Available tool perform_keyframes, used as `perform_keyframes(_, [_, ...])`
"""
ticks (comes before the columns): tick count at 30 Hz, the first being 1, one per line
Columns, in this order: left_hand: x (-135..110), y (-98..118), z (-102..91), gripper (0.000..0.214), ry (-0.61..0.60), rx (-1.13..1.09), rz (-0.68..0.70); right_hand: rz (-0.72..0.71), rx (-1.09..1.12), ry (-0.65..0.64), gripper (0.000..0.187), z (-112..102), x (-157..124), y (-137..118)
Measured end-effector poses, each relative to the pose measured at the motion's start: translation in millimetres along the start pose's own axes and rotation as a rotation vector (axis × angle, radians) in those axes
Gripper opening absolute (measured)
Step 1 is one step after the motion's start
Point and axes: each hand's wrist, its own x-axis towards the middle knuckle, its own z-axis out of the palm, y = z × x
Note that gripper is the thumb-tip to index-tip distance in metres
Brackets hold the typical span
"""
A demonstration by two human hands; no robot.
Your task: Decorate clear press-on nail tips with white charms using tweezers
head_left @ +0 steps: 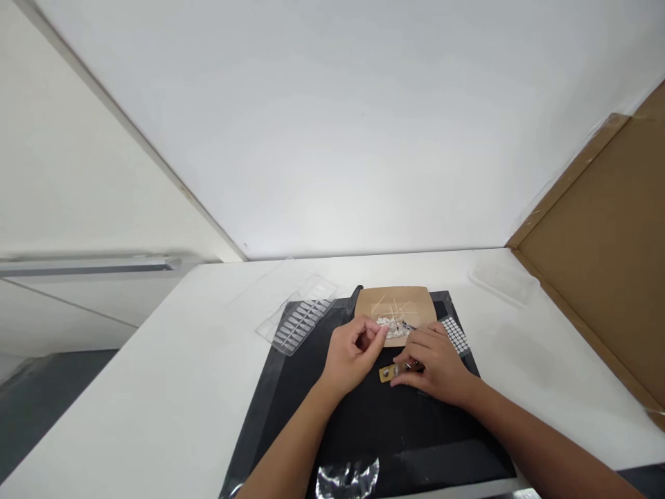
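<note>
My left hand point(356, 348) is at the near left edge of a brown cardboard tray point(427, 302). Its thumb and index finger are pinched together, and anything between them is too small to make out. Inside the tray lie white scraps point(388, 328) and several thin sticks point(399, 306). My right hand point(433, 362) is closed over a small gold-coloured piece point(385, 374) with shiny metal parts, low over the black mat point(374, 423). My fingers cover much of this piece.
Left of the tray sits a clear plastic case point(304, 324) with rows of pale nail-shaped pieces. A sheet of white dots point(456, 335) lies to the right. Clear film point(347, 479) is at the mat's front. A clear lid point(503, 283) and cardboard wall point(597, 263) stand right.
</note>
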Motion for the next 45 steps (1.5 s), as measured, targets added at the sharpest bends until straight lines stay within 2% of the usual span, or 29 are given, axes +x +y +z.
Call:
perform_keyframes(10, [-1.6,3.1,3.7,0.027,0.005,0.064,0.103,-0.003,-0.038,-0.018,0.039,-0.1,1.2,-2.1])
perform_keyframes(22, [-3.0,0.2,5.0,0.028,-0.037,0.090,0.087,-0.015,-0.040,-0.019,0.036,1.0,0.7,-1.0])
perform_keyframes(30, [-2.2,1.4,4.2,0.026,-0.008,0.099,0.110,-0.030,-0.088,-0.037,0.032,1.5,-0.5,-0.4])
perform_keyframes(37, [-1.5,2.4,2.5,0.028,0.003,0.120,0.103,-0.095,-0.089,-0.020,0.044,-3.3,0.7,1.6])
perform_keyframes(42, [-1.1,3.7,2.6,0.029,0.018,0.125,0.084,-0.172,-0.028,-0.057,0.023,-7.6,3.9,0.8])
perform_keyframes(45, [-1.4,3.0,2.9,0.028,0.026,0.124,0.071,-0.206,-0.036,-0.099,0.020,-7.9,4.6,-0.1])
